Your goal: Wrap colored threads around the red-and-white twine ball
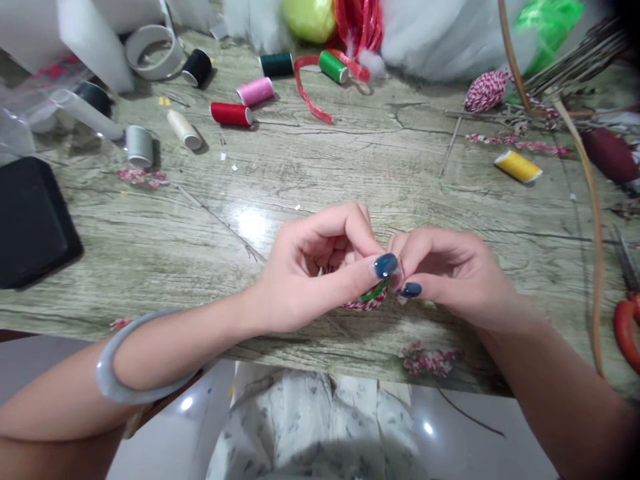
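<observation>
My left hand (305, 283) is closed around a small bundle wrapped in red-and-white twine with green strands (373, 297). The palm and fingers cover most of that bundle. Close against it, my right hand (457, 277) pinches something small at the bundle's right end; a thin, pale bit shows between thumb and finger, too small to name. The thumbs almost meet over the near edge of the table (360, 180). A sprig of pink flowers (430, 359) lies just below my right hand, and a thin dry twig (220, 223) is left of my left hand.
Several thread spools, among them a red spool (231, 114) and a yellow spool (518, 167), lie across the back and right. Orange-handled scissors (627, 327) rest at the right edge. A dark tablet-like object (35, 223) is at left. White stuffing (450, 40) lines the back.
</observation>
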